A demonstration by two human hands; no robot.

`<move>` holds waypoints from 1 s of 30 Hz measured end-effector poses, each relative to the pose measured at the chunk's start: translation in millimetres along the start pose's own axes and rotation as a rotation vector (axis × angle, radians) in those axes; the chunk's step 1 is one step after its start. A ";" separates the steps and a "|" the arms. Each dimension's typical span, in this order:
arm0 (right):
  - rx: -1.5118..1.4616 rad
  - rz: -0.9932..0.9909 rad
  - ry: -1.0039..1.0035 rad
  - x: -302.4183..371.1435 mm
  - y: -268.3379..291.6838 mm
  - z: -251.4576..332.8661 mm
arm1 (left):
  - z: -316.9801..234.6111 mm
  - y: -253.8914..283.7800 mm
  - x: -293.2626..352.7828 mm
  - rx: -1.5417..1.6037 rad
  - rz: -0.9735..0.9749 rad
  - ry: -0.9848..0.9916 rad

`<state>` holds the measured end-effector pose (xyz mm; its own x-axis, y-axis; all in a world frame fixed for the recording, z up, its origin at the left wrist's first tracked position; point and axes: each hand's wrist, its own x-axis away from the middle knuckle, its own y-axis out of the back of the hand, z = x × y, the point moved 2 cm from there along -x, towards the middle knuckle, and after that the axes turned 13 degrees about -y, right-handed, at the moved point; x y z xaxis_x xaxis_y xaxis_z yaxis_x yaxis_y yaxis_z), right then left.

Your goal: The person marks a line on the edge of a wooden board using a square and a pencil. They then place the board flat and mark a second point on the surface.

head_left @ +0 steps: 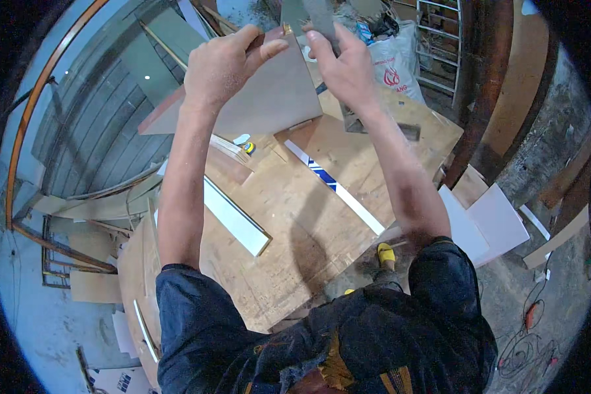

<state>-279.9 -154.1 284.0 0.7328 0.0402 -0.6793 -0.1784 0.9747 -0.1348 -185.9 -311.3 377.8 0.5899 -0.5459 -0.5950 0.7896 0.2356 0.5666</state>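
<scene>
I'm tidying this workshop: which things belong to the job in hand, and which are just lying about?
Seemingly in the job:
board, at the left hand
flat grey tool, in the right hand

Seemingly just lying about:
tape measure
wide white strip
blue-and-white strip
white sack

The left forearm (182,187) and the right forearm (410,174) are both bare and stretched forward. The left hand (222,67) is curled, with its thumb extended toward the right hand (345,71), whose fingers are bent and whose thumb points forward.
</scene>
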 end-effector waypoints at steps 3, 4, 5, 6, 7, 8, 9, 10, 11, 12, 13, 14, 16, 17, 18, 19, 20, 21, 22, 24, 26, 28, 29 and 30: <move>0.148 -0.011 0.035 -9.1 -0.2 -3.6 | 8.2 -0.7 -11.5 0.016 0.049 0.027; 0.194 -0.028 0.060 -9.6 -2.3 0.4 | 11.5 -1.5 -14.1 0.020 0.042 0.030; 0.231 -0.042 0.063 -7.8 -5.2 3.4 | 14.8 -4.3 -17.6 0.023 0.034 0.033; 0.269 -0.057 0.065 -2.7 -9.9 6.8 | 18.1 -6.1 -21.6 0.025 0.026 0.036; 0.311 -0.073 0.064 1.7 -12.4 10.9 | 17.1 -6.7 -26.6 0.026 0.048 0.041; 0.327 -0.093 0.082 2.7 -14.4 12.4 | 15.7 -7.4 -32.4 0.026 0.069 0.047; 0.343 -0.114 0.102 3.5 -16.7 12.4 | 14.2 -7.6 -38.1 0.026 0.088 0.053; 0.360 -0.134 0.121 4.2 -17.2 13.4 | 11.9 -8.0 -41.9 0.020 0.075 0.046; 0.368 -0.166 0.138 2.6 -15.6 14.7 | 9.4 -8.5 -45.2 0.013 0.060 0.039; 0.378 -0.198 0.157 -0.4 -13.1 16.3 | 7.5 -7.3 -48.5 0.006 0.042 0.031; 0.382 -0.225 0.153 -2.2 -10.4 10.0 | 2.8 -11.7 -50.5 0.004 0.055 0.023; 0.403 -0.215 0.139 -3.5 -8.9 4.1 | 0.9 -16.2 -51.4 0.001 0.071 0.026; 0.452 -0.200 0.125 -4.6 -4.3 -1.9 | -3.0 -19.1 -52.0 -0.005 0.087 0.030; 0.497 -0.180 0.122 -4.6 -2.1 -5.9 | -5.1 -17.3 -51.1 -0.006 0.076 0.023; 0.541 -0.157 0.115 -4.2 0.0 -12.8 | -7.4 -15.8 -49.0 -0.006 0.068 0.017; 0.581 -0.135 0.111 -4.1 1.1 -12.2 | -8.5 -12.6 -47.6 -0.012 0.060 0.012; 0.563 -0.134 0.091 -1.7 3.4 -12.8 | -10.3 -10.9 -46.2 -0.008 0.061 0.009; 0.544 -0.131 0.068 3.4 5.2 -13.5 | -12.3 -10.2 -44.3 -0.002 0.066 0.008; 0.523 -0.128 0.053 4.6 5.2 -11.7 | -11.2 -9.0 -44.6 -0.003 0.065 0.009; 0.436 -0.191 0.079 8.1 4.1 -7.2 | -12.4 -12.7 -45.7 -0.009 0.049 0.002; 0.365 -0.243 0.101 10.1 1.3 -4.2 | -14.5 -15.7 -45.4 -0.010 0.056 -0.002; 0.313 -0.281 0.131 9.9 -0.8 2.3 | -15.7 -14.3 -44.4 -0.012 0.074 0.005; 0.262 -0.268 0.085 9.4 0.5 2.1 | -17.5 -13.0 -43.6 -0.013 0.077 0.001; 0.210 -0.256 0.039 7.8 2.2 1.0 | -19.6 -11.5 -42.5 -0.013 0.079 -0.003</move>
<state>-274.0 -151.5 279.1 0.7096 -0.2165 -0.6705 0.1505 0.9762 -0.1559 -216.7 -275.1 385.4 0.6503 -0.5274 -0.5468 0.7425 0.2888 0.6045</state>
